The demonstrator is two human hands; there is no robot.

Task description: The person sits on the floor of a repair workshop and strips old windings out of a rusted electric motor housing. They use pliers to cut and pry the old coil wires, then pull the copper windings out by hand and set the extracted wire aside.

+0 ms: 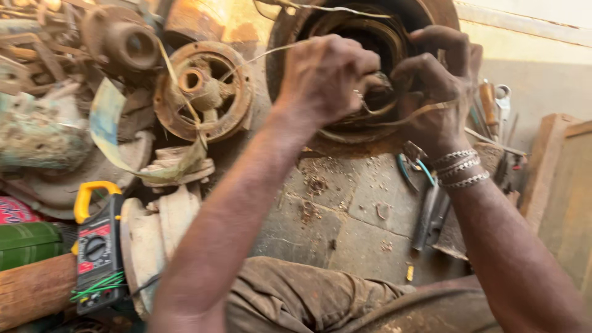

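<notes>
Warm, yellowish daylight falls from the upper right, glaring on the pale wall and washing out the top edge. The round motor housing [364,74] is dark inside. Motion blur softens both hands and the forearms; the stone floor [351,209] stays fairly sharp, softly shadowed.

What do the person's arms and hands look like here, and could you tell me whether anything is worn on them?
Both forearms are bare, with no sleeves in view and no gloves. The left hand wears nothing that shows. The right hand has a stack of silver-coloured chain bracelets around its wrist, three or four bands close together. No rings or watch can be made out on either hand.
</notes>
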